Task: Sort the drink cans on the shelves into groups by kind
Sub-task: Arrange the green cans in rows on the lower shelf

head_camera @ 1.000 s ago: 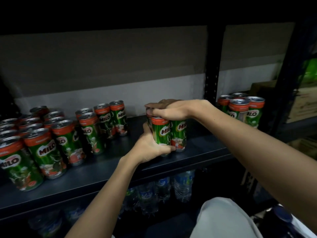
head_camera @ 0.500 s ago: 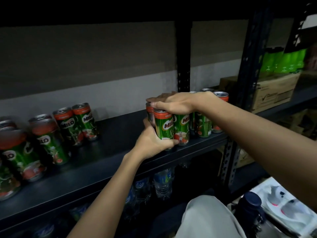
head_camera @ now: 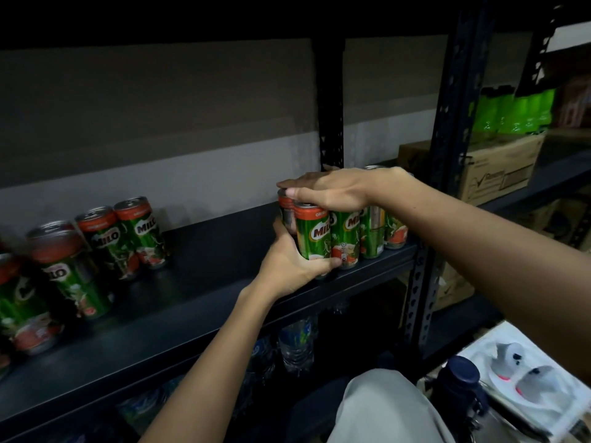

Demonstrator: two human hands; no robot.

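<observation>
Currently both hands clasp a cluster of green Milo drink cans (head_camera: 323, 233) beside the right-hand cans (head_camera: 372, 230): left hand (head_camera: 295, 262) wraps the base, right hand (head_camera: 332, 191) caps the tops. Left-hand green cans (head_camera: 105, 238) remain unmoved.

I have both bare forearms stretched forward and converging. My left hand (head_camera: 289, 262) comes up from below, palm turned inward, fingers (head_camera: 323, 263) curled around the lower front of a can (head_camera: 311, 233). My right hand (head_camera: 329, 190) lies palm down on top, wrist level, fingers pointing left, thumb hooked down
</observation>
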